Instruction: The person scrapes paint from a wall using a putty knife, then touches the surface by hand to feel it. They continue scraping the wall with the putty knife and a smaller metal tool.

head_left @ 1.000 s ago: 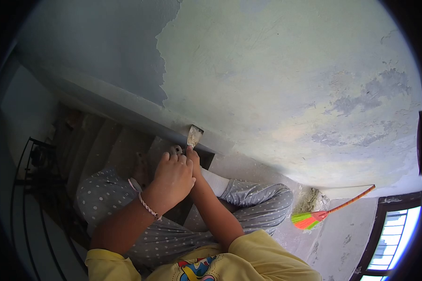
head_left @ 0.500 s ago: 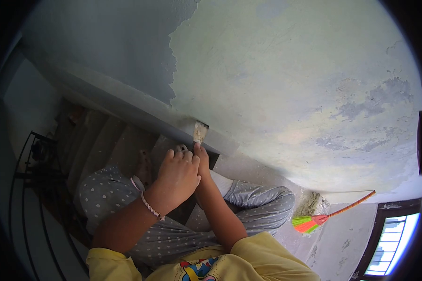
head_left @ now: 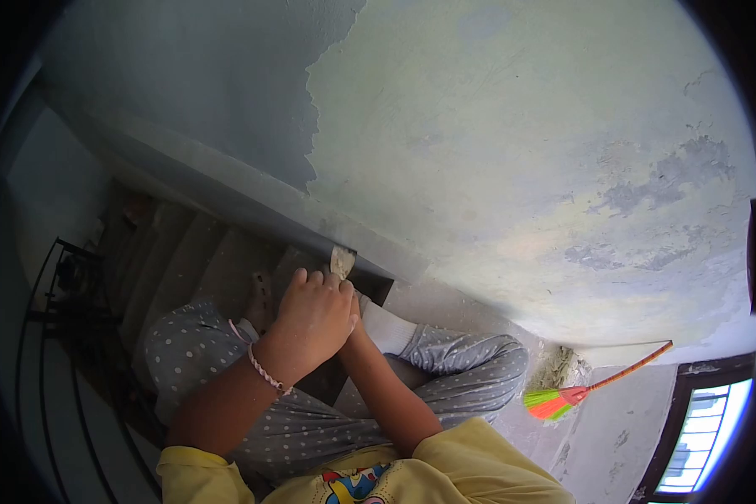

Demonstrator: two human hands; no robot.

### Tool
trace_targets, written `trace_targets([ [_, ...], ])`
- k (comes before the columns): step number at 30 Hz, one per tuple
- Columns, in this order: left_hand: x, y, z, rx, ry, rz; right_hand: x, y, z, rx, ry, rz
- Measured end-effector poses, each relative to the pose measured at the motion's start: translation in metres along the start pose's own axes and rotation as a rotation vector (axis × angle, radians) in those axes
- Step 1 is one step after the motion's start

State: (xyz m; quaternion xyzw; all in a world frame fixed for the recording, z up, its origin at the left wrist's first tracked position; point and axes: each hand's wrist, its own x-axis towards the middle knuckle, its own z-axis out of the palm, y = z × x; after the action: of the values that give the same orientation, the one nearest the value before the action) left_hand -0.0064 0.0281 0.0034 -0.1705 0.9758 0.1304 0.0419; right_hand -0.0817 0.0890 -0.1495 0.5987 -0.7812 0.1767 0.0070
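A putty-stained scraper (head_left: 342,262) shows only its blade, pointing up toward the foot of the wall (head_left: 445,151); its handle is hidden in my hands. My left hand (head_left: 312,315), with a braided bracelet at the wrist, lies on top with its fingers curled closed over the grip. Mostly covered by it, my right hand (head_left: 353,309) is wrapped around the same tool from the right side. The blade is beside the low skirting ledge (head_left: 386,256); whether it touches the ledge cannot be made out.
Stairs (head_left: 181,252) descend on the left, beside a black metal railing (head_left: 67,319). My crossed legs in dotted trousers (head_left: 470,361) sit below my hands. A broom with green and orange bristles (head_left: 554,401) leans at right, near a barred window (head_left: 701,428).
Both hands and the scraper have moved down and slightly left, toward my body. The blade has dropped from the wall's base, and my right thumb is now mostly hidden.
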Motion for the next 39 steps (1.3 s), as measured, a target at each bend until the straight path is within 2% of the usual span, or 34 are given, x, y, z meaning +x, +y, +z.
trace_targets([
  [1,0.000,0.000,0.000,0.002,0.043,0.001,0.006,-0.006,0.002,-0.126,-0.066,0.023],
  [2,0.000,0.000,0.001,0.004,0.085,0.002,0.007,0.002,0.019,-0.120,-0.069,0.026],
  [4,-0.002,-0.003,0.005,0.013,0.116,0.016,0.007,0.033,0.070,0.783,0.156,0.407],
  [5,-0.002,-0.004,0.005,0.022,0.157,0.026,0.010,0.034,0.082,0.785,0.157,0.405],
  [7,-0.002,-0.004,-0.003,0.013,0.121,0.021,0.020,0.024,0.092,1.476,0.288,0.929],
  [8,-0.002,-0.004,-0.005,-0.004,0.084,0.015,0.017,0.023,0.095,1.481,0.290,0.929],
  [10,-0.001,-0.005,-0.002,-0.005,0.091,0.008,0.013,0.010,0.082,0.501,0.443,0.031],
  [13,-0.002,-0.006,0.000,-0.013,0.066,0.011,0.029,-0.004,0.080,0.591,0.418,0.122],
  [15,0.000,-0.006,-0.002,-0.011,0.050,0.014,0.012,-0.017,0.076,0.677,0.398,0.191],
  [21,0.000,-0.004,-0.002,-0.039,-0.020,-0.015,0.012,-0.013,0.049,0.955,0.297,0.401],
  [24,0.003,-0.005,0.009,0.034,0.099,0.001,0.044,0.005,0.025,1.094,0.246,0.492],
  [27,0.004,-0.001,0.014,0.092,0.166,-0.001,0.027,-0.016,0.019,1.235,0.154,0.577],
  [32,0.007,0.012,0.022,0.183,0.018,-0.004,0.002,-0.026,0.001,1.445,-0.009,0.733],
  [34,0.007,0.018,0.028,0.181,-0.018,-0.004,0.047,-0.033,0.004,1.514,-0.061,0.813],
  [35,0.007,0.020,0.030,0.187,-0.051,-0.004,-0.015,-0.043,-0.001,1.549,-0.082,0.851],
  [36,0.005,0.021,0.032,0.187,-0.048,-0.001,0.033,-0.034,-0.005,1.585,-0.103,0.886],
  [39,0.002,0.020,0.036,0.117,-0.025,0.062,0.045,-0.040,-0.013,1.695,-0.172,0.989],
])
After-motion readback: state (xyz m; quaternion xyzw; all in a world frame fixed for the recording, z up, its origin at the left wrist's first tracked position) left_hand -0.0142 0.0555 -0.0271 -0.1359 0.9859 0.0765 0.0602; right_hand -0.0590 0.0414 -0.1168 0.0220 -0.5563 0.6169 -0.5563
